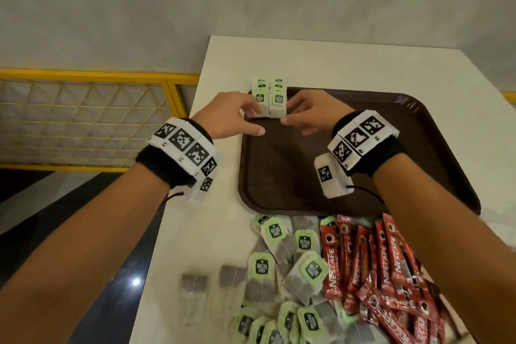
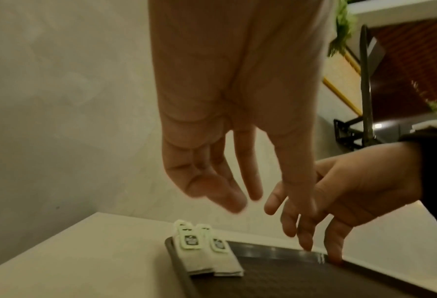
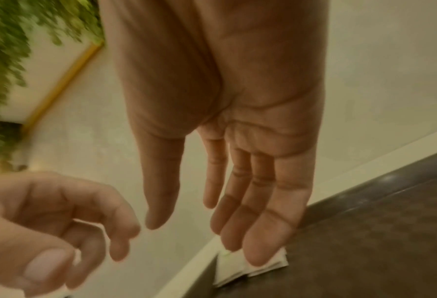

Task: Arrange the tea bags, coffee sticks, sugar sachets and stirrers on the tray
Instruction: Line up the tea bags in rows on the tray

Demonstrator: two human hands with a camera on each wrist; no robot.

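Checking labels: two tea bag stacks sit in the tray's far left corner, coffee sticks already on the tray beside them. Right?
Not quite. The coffee sticks lie off the tray, on the table near its front edge, per the head view. The tea bag stacks are placed as stated.

A café-like refreshment corner: serving tray (image 1: 435, 131), tea bags (image 1: 282, 257), coffee sticks (image 1: 360, 257), white counter (image 1: 321, 64).

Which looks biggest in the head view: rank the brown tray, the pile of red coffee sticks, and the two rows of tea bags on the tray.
1. Brown tray
2. Pile of red coffee sticks, though it lies nearer the camera
3. Two rows of tea bags
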